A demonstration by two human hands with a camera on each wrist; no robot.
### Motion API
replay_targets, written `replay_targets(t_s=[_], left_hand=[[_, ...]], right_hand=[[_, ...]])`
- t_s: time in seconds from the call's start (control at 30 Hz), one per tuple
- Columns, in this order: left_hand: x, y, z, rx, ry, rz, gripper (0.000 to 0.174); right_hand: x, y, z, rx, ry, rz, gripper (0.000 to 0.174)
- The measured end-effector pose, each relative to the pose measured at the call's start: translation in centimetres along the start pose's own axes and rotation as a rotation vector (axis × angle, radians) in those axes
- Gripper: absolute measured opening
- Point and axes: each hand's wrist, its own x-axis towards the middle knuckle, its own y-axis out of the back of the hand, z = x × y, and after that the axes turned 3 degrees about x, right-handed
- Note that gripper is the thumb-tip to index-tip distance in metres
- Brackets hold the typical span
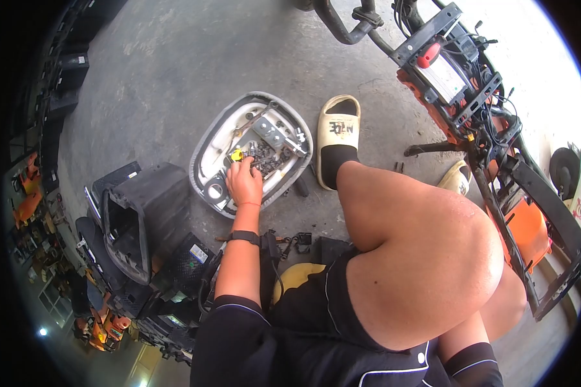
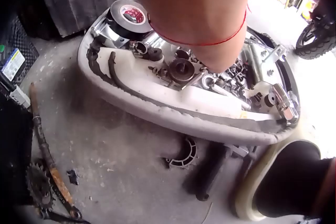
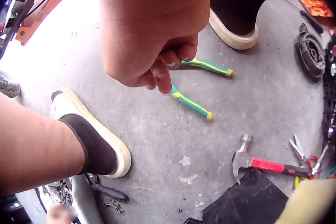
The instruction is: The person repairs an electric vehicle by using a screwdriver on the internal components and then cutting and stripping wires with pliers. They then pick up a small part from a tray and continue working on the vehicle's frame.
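My left hand (image 1: 244, 186) reaches down into a grey-rimmed white shell (image 1: 203, 138) of loose metal parts. Its fingers, slightly bent, touch small bolts beside a yellow piece (image 1: 237, 155). In the left wrist view the wrist hides those fingers; a roll of black tape (image 2: 128, 18) and a round metal part (image 2: 181, 70) lie by it. My right hand, hidden behind the leg in the head view, hangs loosely curled in the right wrist view (image 3: 155, 45). Nothing shows in its grasp. Below it, green-yellow pliers handles (image 3: 191, 106) lie spread on the floor, their head hidden.
A vehicle frame (image 1: 490, 122) stands at the right. A black plastic housing (image 1: 158, 206) lies left of my arm. A red-handled hammer (image 3: 268, 165) and scissors (image 3: 299, 150) lie on the floor. A sandalled foot (image 1: 339, 132) is just right of the shell.
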Motion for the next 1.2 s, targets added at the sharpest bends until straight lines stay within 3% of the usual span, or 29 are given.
replay_targets(t_s=[0.3,0.37,0.43,0.57,0.67,0.8,0.87,0.97,1.1,1.2], left_hand=[[0.1,0.4,-0.9,0.087,-0.119,-0.059,0.021],[-0.4,0.2,-0.8,0.037,-0.009,-0.004,0.017],[-0.9,0.0,-1.2,-0.007,0.045,0.007,0.016],[-1.2,-0.6,-1.8,-0.116,0.224,0.033,0.014],[-1.0,-0.9,-2.1,-0.125,0.238,0.018,0.015],[-0.7,-0.6,-1.1,-0.082,0.242,0.073,0.015],[-0.5,-0.4,-0.7,-0.045,0.106,0.036,0.015],[-0.1,0.1,0.5,-0.013,0.049,-0.012,0.015],[0.5,-0.1,1.2,0.034,0.026,0.014,0.018],[1.1,-0.1,1.4,0.076,0.076,-0.073,0.019]], right_hand=[[0.0,1.4,1.5,0.019,0.017,-0.047,0.015],[-0.5,1.7,1.8,0.021,0.017,-0.051,0.015],[-1.3,1.4,2.8,0.341,-0.164,-0.042,0.017],[-1.0,0.3,3.9,0.384,-0.159,-0.058,0.018],[-0.9,-0.2,4.4,0.422,-0.149,-0.072,0.019],[-0.8,-1.0,5.1,0.474,-0.143,-0.093,0.020],[-0.7,-1.4,5.5,0.502,-0.140,-0.101,0.020],[-0.6,-1.9,6.1,0.543,-0.141,-0.113,0.021],[-0.4,-2.2,6.6,0.595,-0.138,-0.127,0.023],[-0.4,-2.5,6.9,0.635,-0.135,-0.138,0.024]])
